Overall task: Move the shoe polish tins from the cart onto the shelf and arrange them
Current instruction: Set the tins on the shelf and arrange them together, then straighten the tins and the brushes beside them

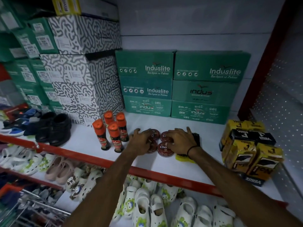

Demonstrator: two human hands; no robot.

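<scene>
Several round dark-red shoe polish tins [164, 149] lie flat in a tight cluster on the white shelf [164, 164], near its middle. My left hand [141, 141] rests palm down over the two left tins, fingers spread and touching their lids. On the right side of the cluster lies my right hand [181, 141], fingers on the lids; it covers part of the back right tin. Neither hand lifts a tin. The wire cart [32, 208] shows at the bottom left corner.
Several orange-capped polish bottles [113, 133] stand left of the tins. A black brush [196, 138] lies under my right wrist. Yellow and black Venus boxes [249, 151] stack at the right, green shoe boxes [177, 84] behind. Black shoes [54, 128] sit left; white clogs [147, 207] fill the lower shelf.
</scene>
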